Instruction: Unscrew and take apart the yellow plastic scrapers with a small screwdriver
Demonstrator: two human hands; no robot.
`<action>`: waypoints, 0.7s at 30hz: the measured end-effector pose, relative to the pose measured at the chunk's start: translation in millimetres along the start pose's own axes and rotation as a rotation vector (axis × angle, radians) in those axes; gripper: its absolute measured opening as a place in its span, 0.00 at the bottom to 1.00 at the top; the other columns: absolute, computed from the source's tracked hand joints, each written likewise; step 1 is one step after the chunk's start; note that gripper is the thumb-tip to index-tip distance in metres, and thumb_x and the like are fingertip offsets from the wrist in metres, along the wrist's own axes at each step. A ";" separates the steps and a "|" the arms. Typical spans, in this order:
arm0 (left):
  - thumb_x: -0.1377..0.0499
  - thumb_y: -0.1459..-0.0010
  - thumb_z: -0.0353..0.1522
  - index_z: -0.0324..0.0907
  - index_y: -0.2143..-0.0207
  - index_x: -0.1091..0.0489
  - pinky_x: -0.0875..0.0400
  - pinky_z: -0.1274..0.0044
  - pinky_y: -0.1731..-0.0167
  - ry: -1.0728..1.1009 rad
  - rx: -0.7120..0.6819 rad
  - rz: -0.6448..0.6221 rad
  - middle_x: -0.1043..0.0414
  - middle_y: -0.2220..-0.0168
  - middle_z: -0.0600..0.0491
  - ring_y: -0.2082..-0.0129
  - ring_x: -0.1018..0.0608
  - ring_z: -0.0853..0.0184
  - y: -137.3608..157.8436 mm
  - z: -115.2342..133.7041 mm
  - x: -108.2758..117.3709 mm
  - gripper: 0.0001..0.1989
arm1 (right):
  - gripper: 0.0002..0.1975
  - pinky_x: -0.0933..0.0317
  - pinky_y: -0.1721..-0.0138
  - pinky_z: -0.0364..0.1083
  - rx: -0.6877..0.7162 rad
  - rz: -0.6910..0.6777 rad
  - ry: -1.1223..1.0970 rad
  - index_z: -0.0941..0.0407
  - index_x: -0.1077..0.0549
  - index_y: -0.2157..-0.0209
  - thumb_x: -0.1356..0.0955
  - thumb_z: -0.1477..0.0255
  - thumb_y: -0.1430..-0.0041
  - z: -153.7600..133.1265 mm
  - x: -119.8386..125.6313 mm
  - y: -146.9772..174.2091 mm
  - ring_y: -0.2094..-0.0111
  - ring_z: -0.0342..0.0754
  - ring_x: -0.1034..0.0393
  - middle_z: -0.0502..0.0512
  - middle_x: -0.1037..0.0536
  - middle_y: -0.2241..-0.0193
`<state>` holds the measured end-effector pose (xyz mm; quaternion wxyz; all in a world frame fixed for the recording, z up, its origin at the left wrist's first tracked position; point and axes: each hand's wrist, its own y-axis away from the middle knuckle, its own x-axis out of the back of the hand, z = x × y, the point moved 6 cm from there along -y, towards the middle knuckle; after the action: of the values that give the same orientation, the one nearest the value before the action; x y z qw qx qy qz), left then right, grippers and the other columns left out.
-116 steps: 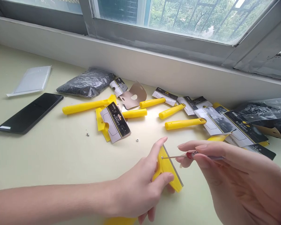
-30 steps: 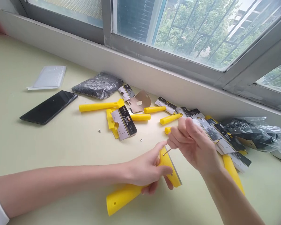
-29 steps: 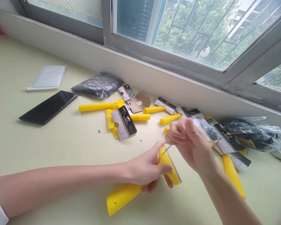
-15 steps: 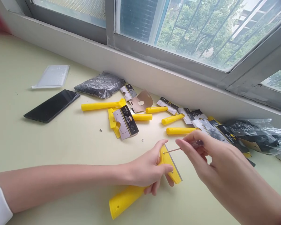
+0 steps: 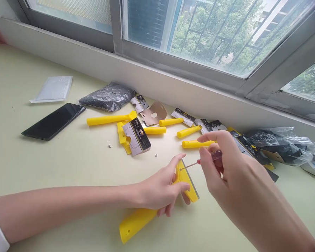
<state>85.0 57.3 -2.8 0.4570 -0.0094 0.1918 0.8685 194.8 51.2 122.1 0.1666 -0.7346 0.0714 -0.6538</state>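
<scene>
My left hand is wrapped round the head end of a yellow scraper, its thumb and fingers pressing on the head. A thin metal blade runs along the head's right edge, and the scraper's handle points toward the lower left. In my right hand is a screwdriver with a dark reddish handle, held between thumb and fingers. The screwdriver's tip meets a small screw near the upper end of the head. A second screw sits lower on the head, by a left-hand finger.
Several yellow scrapers and printed cards lie toward the window wall. Loose screws or nuts rest on the table. A black phone, a white bubble mailer and a dark plastic-wrapped packet are at left; plastic bags at right.
My right fingers have shifted on the screwdriver handle, with the index finger raised and more of the handle showing. The tip stays on the screw. The view has moved slightly.
</scene>
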 end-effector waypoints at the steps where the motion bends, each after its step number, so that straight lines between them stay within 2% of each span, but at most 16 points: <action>1: 0.49 0.30 0.37 0.57 0.29 0.78 0.35 0.84 0.89 0.000 -0.001 0.000 0.21 0.61 0.49 0.88 0.32 0.75 0.0 0.2 0.0 0.41 | 0.09 0.50 0.82 0.42 0.001 0.015 -0.049 0.51 0.33 0.54 0.41 0.65 0.29 -0.2 0.9 -0.3 0.86 0.43 0.37 0.44 0.28 0.81; 4: 0.49 0.30 0.37 0.56 0.29 0.80 0.35 0.84 0.89 0.014 0.000 -0.006 0.21 0.60 0.47 0.88 0.32 0.75 -0.5 1.0 -0.1 0.42 | 0.06 0.43 0.79 0.41 0.025 0.063 -0.160 0.51 0.33 0.55 0.35 0.66 0.33 -1.0 5.8 -0.1 0.80 0.44 0.29 0.48 0.21 0.72; 8: 0.48 0.30 0.37 0.56 0.30 0.83 0.35 0.84 0.89 0.031 -0.008 -0.018 0.21 0.59 0.46 0.89 0.31 0.75 -2.3 0.9 0.1 0.44 | 0.02 0.38 0.73 0.44 0.119 0.107 -0.203 0.50 0.28 0.63 0.33 0.68 0.35 -4.4 13.0 1.0 0.73 0.47 0.25 0.51 0.20 0.69; 12: 0.49 0.30 0.37 0.57 0.30 0.82 0.34 0.83 0.88 0.041 -0.026 -0.013 0.21 0.60 0.45 0.89 0.31 0.75 -3.9 -1.5 0.3 0.43 | 0.06 0.37 0.71 0.45 0.174 0.088 -0.238 0.50 0.27 0.59 0.35 0.67 0.32 -4.5 11.9 1.9 0.70 0.49 0.23 0.53 0.19 0.65; 13: 0.49 0.30 0.37 0.57 0.30 0.81 0.34 0.83 0.88 0.040 -0.026 -0.008 0.21 0.59 0.45 0.89 0.31 0.75 -4.0 -2.4 0.2 0.43 | 0.08 0.38 0.73 0.45 0.162 0.071 -0.217 0.50 0.27 0.58 0.37 0.65 0.31 -3.3 9.2 2.2 0.72 0.48 0.24 0.53 0.19 0.66; 15: 0.49 0.30 0.37 0.57 0.30 0.80 0.34 0.83 0.88 0.031 -0.023 0.013 0.21 0.59 0.46 0.89 0.31 0.75 -3.6 -3.5 0.6 0.42 | 0.14 0.45 0.78 0.44 0.106 0.051 -0.126 0.51 0.28 0.60 0.41 0.61 0.28 0.0 3.4 2.8 0.80 0.46 0.31 0.50 0.24 0.77; 17: 0.50 0.29 0.37 0.56 0.29 0.79 0.35 0.83 0.88 0.017 -0.021 0.035 0.21 0.60 0.46 0.89 0.32 0.75 -2.2 -2.9 1.0 0.41 | 0.19 0.53 0.82 0.44 0.041 0.050 0.005 0.51 0.30 0.66 0.44 0.59 0.27 2.0 -1.3 3.8 0.87 0.45 0.43 0.46 0.35 0.86; 19: 0.51 0.29 0.37 0.55 0.29 0.79 0.35 0.83 0.88 0.007 -0.018 0.037 0.21 0.63 0.48 0.90 0.33 0.75 -0.4 -1.0 0.3 0.40 | 0.19 0.58 0.82 0.44 0.002 0.084 0.117 0.51 0.32 0.69 0.44 0.59 0.27 1.1 -2.2 4.5 0.88 0.44 0.49 0.44 0.42 0.89; 21: 0.50 0.30 0.36 0.54 0.29 0.78 0.36 0.83 0.89 0.008 -0.015 0.030 0.21 0.65 0.49 0.89 0.33 0.74 1.1 1.1 -0.8 0.41 | 0.15 0.57 0.81 0.43 0.003 0.105 0.138 0.52 0.31 0.67 0.42 0.62 0.28 -1.7 -1.3 4.4 0.87 0.45 0.46 0.45 0.39 0.87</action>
<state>84.7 56.5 -1.2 0.4432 -0.0136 0.1873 0.8765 193.5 47.3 119.5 0.1964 -0.6827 0.1202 -0.6935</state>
